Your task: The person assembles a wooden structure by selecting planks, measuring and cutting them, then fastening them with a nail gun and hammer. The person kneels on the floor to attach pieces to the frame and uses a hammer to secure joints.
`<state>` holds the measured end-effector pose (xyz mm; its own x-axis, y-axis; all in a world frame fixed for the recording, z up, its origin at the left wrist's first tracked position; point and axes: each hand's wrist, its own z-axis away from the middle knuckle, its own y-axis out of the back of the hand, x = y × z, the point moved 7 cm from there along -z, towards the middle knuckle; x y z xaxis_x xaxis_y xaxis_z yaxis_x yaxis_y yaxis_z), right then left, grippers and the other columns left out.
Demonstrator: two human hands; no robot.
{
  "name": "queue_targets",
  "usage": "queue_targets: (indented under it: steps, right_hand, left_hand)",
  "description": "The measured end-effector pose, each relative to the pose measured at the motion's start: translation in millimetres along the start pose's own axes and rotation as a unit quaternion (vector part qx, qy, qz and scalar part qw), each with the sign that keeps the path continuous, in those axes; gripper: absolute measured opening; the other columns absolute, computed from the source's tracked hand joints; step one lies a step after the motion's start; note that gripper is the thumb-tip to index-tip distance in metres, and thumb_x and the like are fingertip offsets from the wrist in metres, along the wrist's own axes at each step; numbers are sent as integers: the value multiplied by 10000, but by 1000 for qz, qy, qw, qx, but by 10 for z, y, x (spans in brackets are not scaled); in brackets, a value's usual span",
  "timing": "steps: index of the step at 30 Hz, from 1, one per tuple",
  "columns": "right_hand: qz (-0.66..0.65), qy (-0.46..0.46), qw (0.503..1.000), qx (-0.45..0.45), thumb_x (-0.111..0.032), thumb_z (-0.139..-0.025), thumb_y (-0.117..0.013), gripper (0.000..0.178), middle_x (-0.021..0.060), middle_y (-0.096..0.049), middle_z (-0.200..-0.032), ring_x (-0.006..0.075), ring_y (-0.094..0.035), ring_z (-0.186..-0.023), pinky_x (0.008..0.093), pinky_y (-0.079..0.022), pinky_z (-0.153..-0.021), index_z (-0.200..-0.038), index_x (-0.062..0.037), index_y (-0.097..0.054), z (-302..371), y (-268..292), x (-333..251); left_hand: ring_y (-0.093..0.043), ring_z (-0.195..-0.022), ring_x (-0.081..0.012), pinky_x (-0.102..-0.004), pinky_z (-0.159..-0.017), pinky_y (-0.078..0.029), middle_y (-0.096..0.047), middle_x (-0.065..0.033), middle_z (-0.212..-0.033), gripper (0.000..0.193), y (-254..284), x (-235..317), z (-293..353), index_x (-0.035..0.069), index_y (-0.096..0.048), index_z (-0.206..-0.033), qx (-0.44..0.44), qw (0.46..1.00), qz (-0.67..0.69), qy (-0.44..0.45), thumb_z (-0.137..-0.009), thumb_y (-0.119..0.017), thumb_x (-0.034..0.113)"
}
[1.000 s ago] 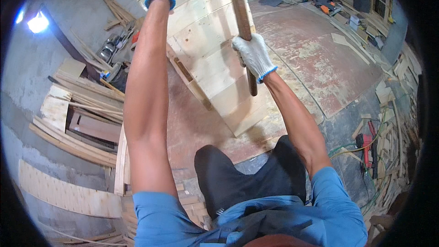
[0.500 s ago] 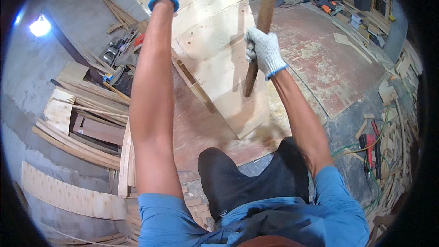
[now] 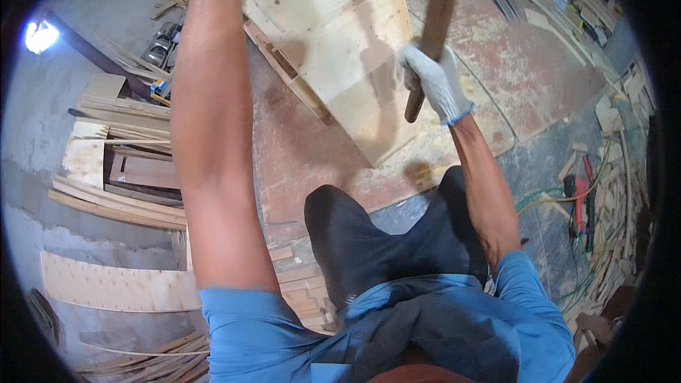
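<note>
My right hand [image 3: 434,81], in a white knit glove with a blue cuff, is wrapped round the wooden handle of a claw hammer [image 3: 441,10]. The hammer is raised with its dark metal head at the top edge, partly cut off. Below it lies a pale plywood structure [image 3: 340,64], tapering towards me, with a slotted wooden strip [image 3: 287,71] along its left side. Shadows of the hammer and hand fall on the plywood. My left forearm stretches up past the top edge, so the left hand is out of sight.
Curved wooden strips and boards [image 3: 117,202] lean at the left wall near a bright lamp [image 3: 41,37]. A worn reddish board [image 3: 525,92] covers the floor. Red-and-black tools [image 3: 580,202], hoses and offcuts [image 3: 610,220] lie at right; small wood blocks [image 3: 301,287] sit by my legs.
My view has shifted, with the plywood higher in the picture. The left hand has gone out past the top edge. The hammer has swung up and right, closer to me, still in my right hand.
</note>
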<state>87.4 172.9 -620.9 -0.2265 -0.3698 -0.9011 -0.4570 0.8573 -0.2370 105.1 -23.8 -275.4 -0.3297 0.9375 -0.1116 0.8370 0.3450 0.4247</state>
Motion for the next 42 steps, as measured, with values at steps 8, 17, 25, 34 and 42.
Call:
queue_targets:
  steps: [8,17,25,34,42]
  right_hand:
    - [-45,-69,983,164,-157,-847,-658,142,-9,-503,-585,85,-466,-478,256,-379,-455,-782,-48,-595,761,383,406]
    - [-123,-12,992,15,-199,-919,-535,193,25,-523,-639,139,-480,-537,310,-407,-511,-806,-54,-592,348,-429,719]
    - [7,-119,989,83,-242,-867,-658,251,-13,-567,-629,90,-526,-573,272,-415,-521,-770,-10,-654,577,-231,930]
    - [28,-139,990,-26,-333,-860,-654,274,-27,-493,-589,75,-448,-503,277,-367,-460,-732,-98,-594,224,-616,1244]
    - [-38,-249,968,2,-290,-874,-663,280,-12,-496,-539,90,-476,-450,278,-385,-428,-726,-61,-603,854,-635,1874]
  left_hand:
    - [-609,-1077,-465,-486,-909,-469,-641,-331,-1091,620,51,-23,165,-96,-646,-1091,33,957,248,149,-950,-427,467]
    - [-614,-1081,-452,-480,-909,-470,-641,-323,-1110,639,42,48,87,-99,-646,-1103,42,962,240,126,-945,-425,480]
    - [-619,-1085,-440,-474,-910,-471,-641,-316,-1126,656,61,-39,112,-102,-645,-1113,38,968,212,125,-941,-423,491]
    - [-624,-1089,-427,-468,-910,-471,-641,-308,-1145,676,32,70,57,-106,-645,-1124,44,971,204,116,-936,-421,504]
    - [-628,-1092,-415,-462,-911,-472,-642,-301,-1162,693,11,8,45,-109,-644,-1134,35,978,171,117,-932,-419,515]
